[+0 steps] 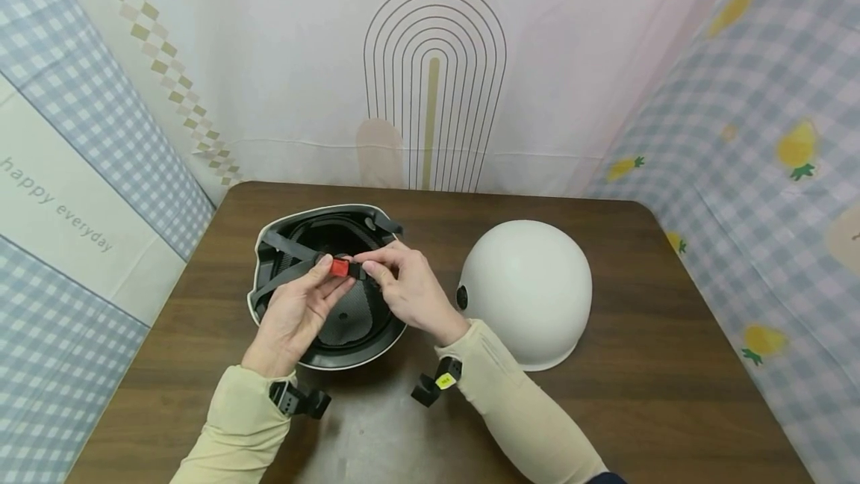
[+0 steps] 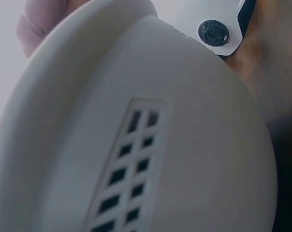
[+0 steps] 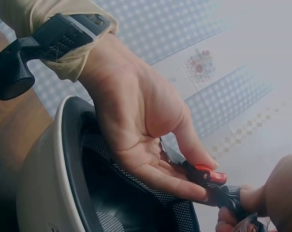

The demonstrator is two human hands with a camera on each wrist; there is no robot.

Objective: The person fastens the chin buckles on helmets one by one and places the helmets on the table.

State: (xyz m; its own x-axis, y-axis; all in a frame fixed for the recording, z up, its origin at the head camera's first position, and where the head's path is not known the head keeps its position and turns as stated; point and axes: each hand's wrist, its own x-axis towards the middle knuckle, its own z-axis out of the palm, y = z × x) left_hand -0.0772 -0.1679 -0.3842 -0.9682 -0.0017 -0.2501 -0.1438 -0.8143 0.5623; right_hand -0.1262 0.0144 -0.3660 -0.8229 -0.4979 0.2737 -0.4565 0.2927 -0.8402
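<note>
An upturned white helmet [image 1: 363, 361] with black lining lies on the left part of the table, its inside facing up. Over its opening, my left hand [image 1: 293, 317] pinches the red and black chin strap buckle [image 1: 340, 267] between thumb and fingers. My right hand [image 1: 411, 286] pinches the black end of the same buckle from the right. In the right wrist view the red buckle part [image 3: 211, 175] lies under the left thumb, and the dark strap end sits in the right fingers. Vent slots [image 2: 131, 164] in the helmet's shell fill the left wrist view.
A second white helmet [image 1: 527, 290] stands dome up on the brown wooden table [image 1: 645, 334], just right of my right hand. Printed cloth [image 1: 295, 58] hangs behind the table, with checked cloth [image 1: 759, 193] at the right side.
</note>
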